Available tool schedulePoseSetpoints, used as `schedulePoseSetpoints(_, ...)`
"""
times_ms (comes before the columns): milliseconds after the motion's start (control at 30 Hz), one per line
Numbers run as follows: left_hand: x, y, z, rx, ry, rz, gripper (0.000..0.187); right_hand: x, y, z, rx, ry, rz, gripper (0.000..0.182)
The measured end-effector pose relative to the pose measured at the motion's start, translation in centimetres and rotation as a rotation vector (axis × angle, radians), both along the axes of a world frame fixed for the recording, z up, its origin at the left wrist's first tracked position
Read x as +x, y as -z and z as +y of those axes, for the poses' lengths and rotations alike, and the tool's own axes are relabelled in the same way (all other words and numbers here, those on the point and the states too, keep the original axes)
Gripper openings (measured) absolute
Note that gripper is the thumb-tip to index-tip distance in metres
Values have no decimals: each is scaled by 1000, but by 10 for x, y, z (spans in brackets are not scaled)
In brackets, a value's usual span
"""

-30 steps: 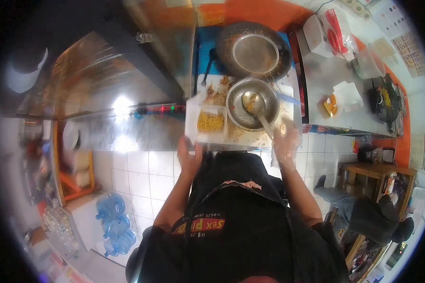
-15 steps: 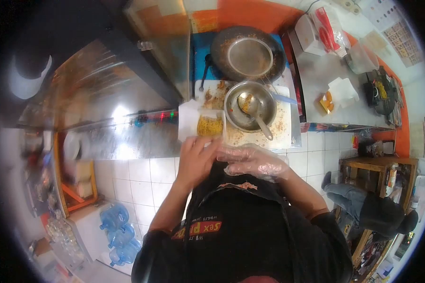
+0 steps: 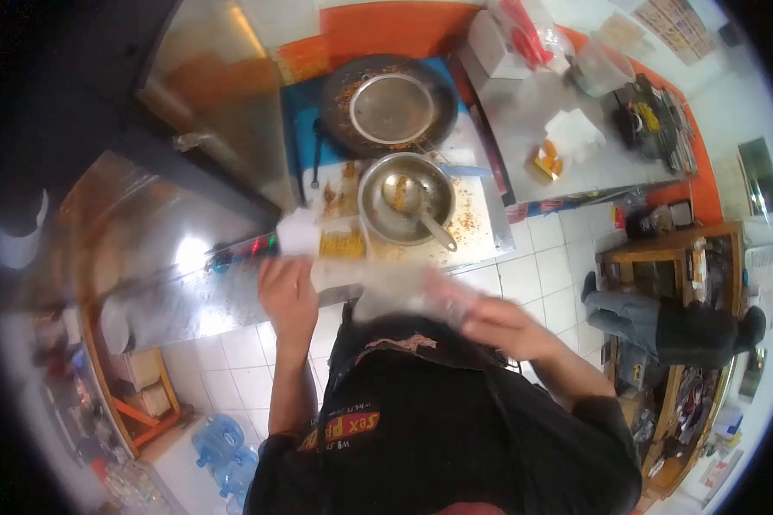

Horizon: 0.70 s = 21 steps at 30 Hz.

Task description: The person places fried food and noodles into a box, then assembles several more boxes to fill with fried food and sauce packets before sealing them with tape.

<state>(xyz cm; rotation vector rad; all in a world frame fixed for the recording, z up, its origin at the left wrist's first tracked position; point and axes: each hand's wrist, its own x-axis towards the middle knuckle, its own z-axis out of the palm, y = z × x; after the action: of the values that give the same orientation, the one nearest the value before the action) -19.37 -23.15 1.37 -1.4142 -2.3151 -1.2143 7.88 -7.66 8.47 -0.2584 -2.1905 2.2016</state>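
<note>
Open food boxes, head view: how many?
2. Near box, yellow food inside, at front left of the white board; far box, orange pieces inside, on the right-hand steel counter. More may be hidden.

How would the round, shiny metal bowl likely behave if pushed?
The round, shiny metal bowl looks stiff and should keep its shape. It might slide on the food-smeared white board. The long-handled metal ladle, its handle jutting past the rim, could swing round.
</note>
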Motion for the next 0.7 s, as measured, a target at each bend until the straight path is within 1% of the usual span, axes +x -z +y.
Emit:
schedulePoseSetpoints(33, 3, -4, 2, 4, -44, -67, 8, 5, 6, 5, -86, 198, 56, 58)
schedulePoseSetpoints(67, 8, -6, 2, -8, -69, -60, 8, 4, 13, 6, -178, 395, 108, 63)
schedulePoseSetpoints(100, 12, -7, 4, 13, 11, -108, 7, -7, 19, 8, -191, 373, 115, 63)
schedulePoseSetpoints(133, 17, -7, 6, 37, 93, -156, 7, -22, 24, 12, 45, 400, 81, 68)
schedulePoseSetpoints(167, 25, -7, 9, -17, 215, -203, 8, -38, 28, 13, 283, 429, 47, 74)
schedulePoseSetpoints(200, 32, -7, 11, -72, 340, -254, 10, -58, 31, 5, 291, 467, 33, 62)
schedulePoseSetpoints(233, 37, -11, 12, -77, 329, -250, 10, -74, 48, 8, 387, 427, 75, 48)
schedulePoseSetpoints(267, 39, -18, 14, -138, 379, -278, 13, -94, 71, 17, 485, 389, 120, 34)
schedulePoseSetpoints(300, 39, -23, 15, -198, 430, -305, 17, -118, 90, 23, 515, 561, 217, 24)
schedulePoseSetpoints(333, 34, -25, 10, -201, 424, -298, 17, -144, 100, 29, 540, 736, 311, 15)
schedulePoseSetpoints(400, 17, -27, -11, -115, 133, -191, 26, -193, 100, 44, 570, 988, 401, 19)
schedulePoseSetpoints(433, 5, -23, -20, -124, 130, -189, 26, -214, 100, 51, 662, 962, 400, 20)
schedulePoseSetpoints(467, -10, -13, -30, -198, 80, -50, 29, -232, 101, 61, 752, 934, 399, 23)
schedulePoseSetpoints(500, -20, -3, -38, -272, 32, 90, 33, -248, 117, 75, 740, 935, 397, 23)
schedulePoseSetpoints(533, -27, 8, -43, -284, 30, 94, 33, -264, 145, 88, 816, 780, 165, 26)
schedulePoseSetpoints(567, -35, 19, -48, -362, 97, 164, 31, -272, 162, 93, 881, 619, -61, 30)
schedulePoseSetpoints(600, -42, 27, -50, -434, 162, 236, 30, -272, 163, 89, 875, 622, -55, 30)
schedulePoseSetpoints(633, -45, 31, -52, -462, 198, 159, 23, -268, 164, 80, 984, 830, 31, 31)
schedulePoseSetpoints(667, -47, 33, -53, -465, 194, 155, 23, -259, 167, 69, 1089, 1035, 115, 33)
schedulePoseSetpoints(700, -47, 35, -52, -457, 212, 133, 19, -242, 146, 55, 810, 963, 102, 26)
